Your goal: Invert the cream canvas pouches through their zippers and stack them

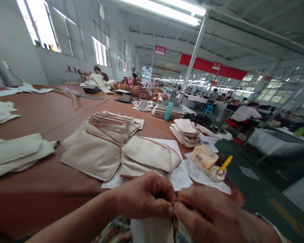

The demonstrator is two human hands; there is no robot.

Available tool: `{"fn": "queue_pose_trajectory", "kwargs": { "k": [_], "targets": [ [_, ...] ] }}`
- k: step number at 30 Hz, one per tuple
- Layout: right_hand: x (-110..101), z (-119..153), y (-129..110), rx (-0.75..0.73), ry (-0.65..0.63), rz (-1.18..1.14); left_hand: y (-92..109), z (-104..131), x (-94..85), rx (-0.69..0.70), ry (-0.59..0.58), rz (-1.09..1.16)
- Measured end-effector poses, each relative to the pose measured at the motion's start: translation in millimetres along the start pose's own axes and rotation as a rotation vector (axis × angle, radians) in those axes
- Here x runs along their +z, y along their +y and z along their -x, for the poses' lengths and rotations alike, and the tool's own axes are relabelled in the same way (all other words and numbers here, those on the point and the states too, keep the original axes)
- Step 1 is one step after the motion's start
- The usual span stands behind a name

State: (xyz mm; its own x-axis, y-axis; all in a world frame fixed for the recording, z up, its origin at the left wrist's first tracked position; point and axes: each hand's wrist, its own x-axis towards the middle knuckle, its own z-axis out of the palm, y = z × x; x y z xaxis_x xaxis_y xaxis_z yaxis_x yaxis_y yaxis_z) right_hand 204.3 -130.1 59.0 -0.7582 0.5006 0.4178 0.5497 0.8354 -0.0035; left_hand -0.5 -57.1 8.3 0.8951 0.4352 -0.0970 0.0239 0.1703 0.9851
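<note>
Both hands meet at the bottom centre, fingertips nearly touching. My left hand [148, 195] pinches the brown-edged top of a cream fabric piece [152, 231] that hangs below it. My right hand [210, 211] is closed on the brown edging of the same piece, just to the right. Just beyond the hands, cream pieces with brown piping [147, 153] lie stacked on white paper [181, 173]. A fanned row of similar pieces [93, 152] rests to their left.
More cream pieces lie on the brown table [73, 118] at far left [17, 153] and back right [186, 130]. A whitish container [204, 157] with a yellow-handled brush [226, 163] stands right, a teal bottle [168, 111] farther back. People sit beyond.
</note>
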Motion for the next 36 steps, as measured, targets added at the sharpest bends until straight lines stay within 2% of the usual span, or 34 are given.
{"fn": "queue_pose_trajectory", "kwargs": {
  "k": [2, 3, 5, 7, 9, 12, 15, 18, 22, 25, 28, 33, 36],
  "targets": [
    [4, 3, 7, -0.024, 0.019, 0.008, 0, -1, 4.1, -0.02, 0.007, 0.028],
    [7, 5, 11, 0.014, 0.057, -0.004, -1, -1, 6.2, -0.024, 0.025, 0.026],
    [18, 9, 19, 0.198, 0.172, -0.126, -2, -2, 9.8, -0.009, 0.108, -0.013],
    [32, 11, 25, 0.452, 0.244, -0.402, -4, -3, 11.9, 0.029, 0.232, -0.06],
    [47, 10, 27, 0.591, 0.245, -0.769, -4, -5, 13.0, 0.074, 0.328, -0.091],
    [71, 4, 24, 0.578, 0.18, -1.239, -1, -5, 13.4, 0.127, 0.45, -0.158],
    [87, -3, 23, 0.551, 0.173, -1.452, 9, 0, 9.0, 0.155, 0.525, -0.253],
    [92, -12, 24, 0.534, 0.2, -1.379, 21, 8, -4.8, 0.126, 0.526, -0.375],
    [86, -28, 28, 0.539, 0.162, -1.036, 28, 16, -30.3, 0.005, 0.461, -0.499],
    [81, -36, 29, 0.549, 0.108, -0.848, 25, 20, -42.4, -0.06, 0.428, -0.561],
    [82, -39, 29, 0.542, 0.062, -0.738, 15, 20, -45.9, -0.078, 0.429, -0.601],
    [91, -41, 30, 0.625, 0.035, -0.858, -3, 19, -45.5, -0.097, 0.415, -0.613],
    [96, -41, 33, 0.681, 0.002, -1.041, -10, 18, -45.8, -0.032, 0.483, -0.677]
  ]
}}
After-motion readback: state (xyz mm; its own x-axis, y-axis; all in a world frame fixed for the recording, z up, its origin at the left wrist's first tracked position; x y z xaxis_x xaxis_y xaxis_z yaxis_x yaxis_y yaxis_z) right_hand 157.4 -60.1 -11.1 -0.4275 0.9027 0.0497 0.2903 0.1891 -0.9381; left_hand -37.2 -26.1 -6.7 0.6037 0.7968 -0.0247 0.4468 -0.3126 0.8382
